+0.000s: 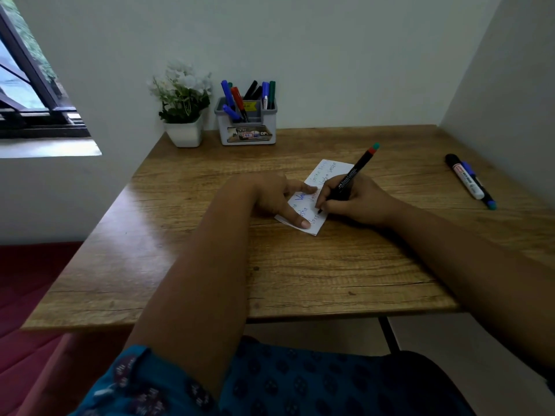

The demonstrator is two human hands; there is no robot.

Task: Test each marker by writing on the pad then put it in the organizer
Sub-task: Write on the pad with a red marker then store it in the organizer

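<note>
The right hand (357,199) pinches a black marker (350,178) low on its barrel, near the writing end, fingers curled round it in a narrow grip; the tip rests on the pad (336,169), which lies near the middle of the bench (300,280), a little toward the far edge; the marker leans back and to the right, its red and green end raised; the left hand (279,196) lies flat on the near half of the pad, fingers straight, pressing it down and holding nothing; the pad looks thin and light, likely to slide on the smooth wood unless pinned like this; the marker seems light, stiff and smooth plastic, so a grip low on the barrel suits writing, while a hold nearer the middle would probably balance it better for carrying; two more markers (468,181) lie side by side, touching, near the right edge of the bench, and being round they may roll if nudged; the organizer (246,127) stands at the far edge, already holding several markers upright, just beside a white flower pot (184,133); dropping one in tip down should need little force
</note>
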